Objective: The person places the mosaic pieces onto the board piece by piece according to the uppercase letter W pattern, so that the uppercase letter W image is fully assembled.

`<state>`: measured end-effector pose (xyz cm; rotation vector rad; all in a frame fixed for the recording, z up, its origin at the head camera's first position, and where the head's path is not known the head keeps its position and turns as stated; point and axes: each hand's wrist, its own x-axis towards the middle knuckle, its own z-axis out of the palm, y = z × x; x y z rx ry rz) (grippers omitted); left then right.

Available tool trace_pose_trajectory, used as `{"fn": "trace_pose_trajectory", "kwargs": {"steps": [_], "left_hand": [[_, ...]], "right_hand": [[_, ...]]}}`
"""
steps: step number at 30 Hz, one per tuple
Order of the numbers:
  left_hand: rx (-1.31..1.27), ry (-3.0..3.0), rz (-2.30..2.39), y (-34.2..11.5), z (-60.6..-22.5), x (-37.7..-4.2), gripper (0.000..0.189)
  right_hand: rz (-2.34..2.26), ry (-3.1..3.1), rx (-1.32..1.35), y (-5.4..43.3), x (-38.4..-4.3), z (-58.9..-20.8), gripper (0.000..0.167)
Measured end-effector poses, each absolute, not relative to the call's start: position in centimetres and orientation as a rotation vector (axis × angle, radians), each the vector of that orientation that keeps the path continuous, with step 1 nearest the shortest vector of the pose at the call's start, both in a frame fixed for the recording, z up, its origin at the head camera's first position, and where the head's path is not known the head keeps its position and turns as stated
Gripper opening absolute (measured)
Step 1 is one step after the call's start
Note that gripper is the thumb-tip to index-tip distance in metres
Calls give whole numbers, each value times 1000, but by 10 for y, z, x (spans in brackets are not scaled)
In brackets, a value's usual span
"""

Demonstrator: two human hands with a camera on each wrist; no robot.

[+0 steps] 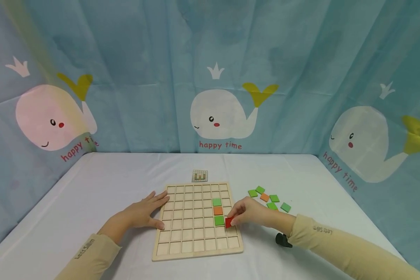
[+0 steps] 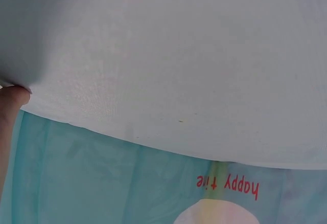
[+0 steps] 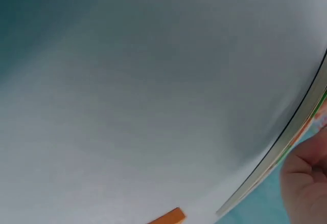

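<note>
A square wooden grid board (image 1: 198, 223) lies on the table in the head view. My right hand (image 1: 252, 212) pinches a red tile (image 1: 228, 222) between thumb and fingers over the board's right side. Directly left of it a green tile (image 1: 219, 220) sits in a cell. Above that, in the same column, are an orange tile (image 1: 218, 210) and a lighter green tile (image 1: 217, 202). With fingers spread, my left hand (image 1: 143, 212) rests at the board's left edge. In the right wrist view, the right hand (image 3: 309, 178) shows beside the board's edge.
Several green tiles (image 1: 274, 198) and one orange tile (image 1: 264, 197) lie loose right of the board. Behind the board is a small pattern card (image 1: 200, 175). A black object (image 1: 283, 240) sits beside the right sleeve. A blue whale-print curtain (image 1: 136, 77) surrounds the white table (image 1: 126, 171).
</note>
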<state>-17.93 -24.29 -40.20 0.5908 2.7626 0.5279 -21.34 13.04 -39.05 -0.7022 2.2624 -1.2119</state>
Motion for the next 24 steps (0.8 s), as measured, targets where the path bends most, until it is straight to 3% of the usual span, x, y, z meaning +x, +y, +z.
{"fn": "trace_pose_trajectory", "kwargs": {"steps": [24], "left_hand": [[576, 2772, 517, -243, -404, -181, 100]], "right_hand": [[-1082, 2250, -789, 103, -204, -393, 6]]}}
